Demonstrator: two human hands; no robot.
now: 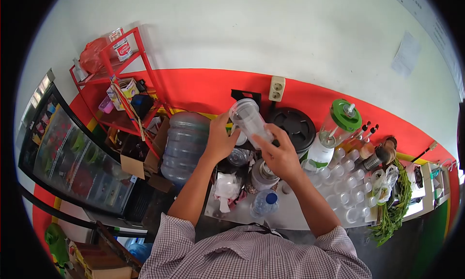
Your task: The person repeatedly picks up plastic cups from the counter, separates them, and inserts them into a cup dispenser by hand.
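Above the middle of the table, a clear plastic cup (pixel 248 118) is tilted between both hands, its round rim up and to the left. Whether other cups are nested in it I cannot tell. My left hand (pixel 221 137) is closed at its left side near the rim. Lower down, my right hand (pixel 279 153) grips the base end, with fingers and thumb around it. Under the hands are a clear plastic container (pixel 238 157) and a metal-topped jar (pixel 264 175), partly hidden. A water bottle with a blue cap (pixel 265 204) stands nearer me.
Many clear cups (pixel 345 184) stand in rows at right, behind a blender with a green lid (pixel 344 116) and beside green leafy stalks (pixel 395 206). A large water jug (pixel 185 148), a white plastic bag (pixel 227 187), a red shelf (pixel 121 85) and a glass-door fridge (pixel 80 153) are left.
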